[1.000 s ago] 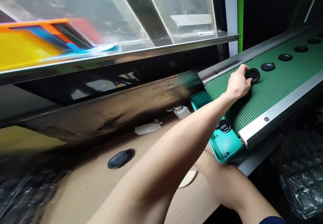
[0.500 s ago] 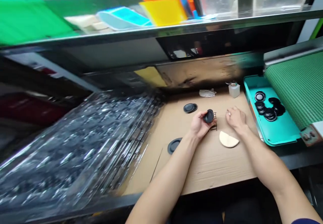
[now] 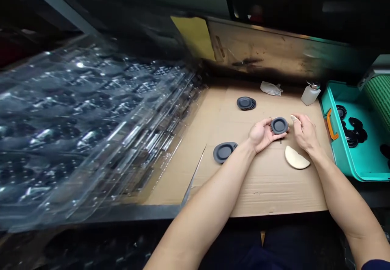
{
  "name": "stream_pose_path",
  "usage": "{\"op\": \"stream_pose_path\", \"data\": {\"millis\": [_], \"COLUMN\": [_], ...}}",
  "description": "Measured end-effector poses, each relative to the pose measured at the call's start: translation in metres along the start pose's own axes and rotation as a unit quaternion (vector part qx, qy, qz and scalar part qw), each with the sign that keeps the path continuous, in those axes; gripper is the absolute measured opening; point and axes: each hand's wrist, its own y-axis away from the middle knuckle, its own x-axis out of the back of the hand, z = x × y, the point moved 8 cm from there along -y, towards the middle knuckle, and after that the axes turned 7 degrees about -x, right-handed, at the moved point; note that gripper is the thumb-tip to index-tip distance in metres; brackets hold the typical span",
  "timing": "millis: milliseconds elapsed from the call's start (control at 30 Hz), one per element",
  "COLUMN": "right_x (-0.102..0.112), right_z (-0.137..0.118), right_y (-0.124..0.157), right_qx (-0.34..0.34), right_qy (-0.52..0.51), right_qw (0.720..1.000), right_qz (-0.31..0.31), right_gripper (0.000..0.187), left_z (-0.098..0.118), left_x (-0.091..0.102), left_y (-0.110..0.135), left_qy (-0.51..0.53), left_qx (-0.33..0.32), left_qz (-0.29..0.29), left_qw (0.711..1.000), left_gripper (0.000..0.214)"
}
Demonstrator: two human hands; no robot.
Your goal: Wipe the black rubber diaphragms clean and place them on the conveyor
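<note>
My left hand (image 3: 262,135) is closed on a dark grey oval dish-shaped piece (image 3: 279,126), held by its edge with the hollow face up. Just to its right, my right hand (image 3: 304,131) has its fingers drawn together. Something small and pale shows at its fingertip; I cannot tell whether it is held or worn. Below the right hand lies a cream half-round pad (image 3: 296,158). Similar dark pieces lie in a small stack (image 3: 245,103) further back, and others (image 3: 224,152) sit beside my left forearm, partly covered by it.
Clear plastic trays (image 3: 100,111) are stacked on the left. Cardboard (image 3: 262,193) covers the bench. At the back are a crumpled white wrapper (image 3: 271,88) and a small bottle (image 3: 310,93). A teal bin (image 3: 373,160) with black round parts (image 3: 357,128) stands right, by a green conveyor (image 3: 380,95).
The view has tilted down, and the upper shelf has left the picture. My left hand has turned the dark piece to face upward. My right hand's fingers now point toward it.
</note>
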Motion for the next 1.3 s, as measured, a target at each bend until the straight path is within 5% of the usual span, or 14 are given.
{"op": "stream_pose_path", "data": {"millis": [567,700,800,967,1100,1300], "right_x": [-0.014,-0.005,0.02,0.078,0.098,0.093], "right_z": [-0.01,-0.01,-0.005,0.0,0.011,0.024], "right_y": [0.012,0.01,-0.011,-0.086,-0.137,-0.159], "right_qx": [-0.01,-0.019,-0.047,-0.068,-0.075,-0.071], "right_qy": [-0.102,-0.093,-0.035,0.156,0.238,0.286], "right_qw": [0.992,0.995,0.993,0.966,0.96,0.955], "right_qz": [-0.07,-0.003,0.098,0.195,0.129,0.043], "right_gripper": [0.032,0.037,0.039,0.035,0.035,0.035], "left_z": [0.002,0.002,0.001,-0.001,-0.002,-0.002], "left_x": [-0.002,-0.007,-0.009,-0.01,-0.009,-0.012], "left_y": [-0.001,-0.002,0.0,0.002,0.0,-0.002], "left_qy": [-0.003,-0.01,-0.016,-0.02,-0.008,0.007], "left_qx": [0.017,0.008,0.005,0.004,0.001,0.002], "left_qz": [0.012,-0.014,-0.017,-0.022,-0.026,-0.028], "left_qw": [1.0,1.0,1.0,1.0,1.0,1.0], "left_gripper": [0.042,0.047,0.05,0.051,0.052,0.057]}}
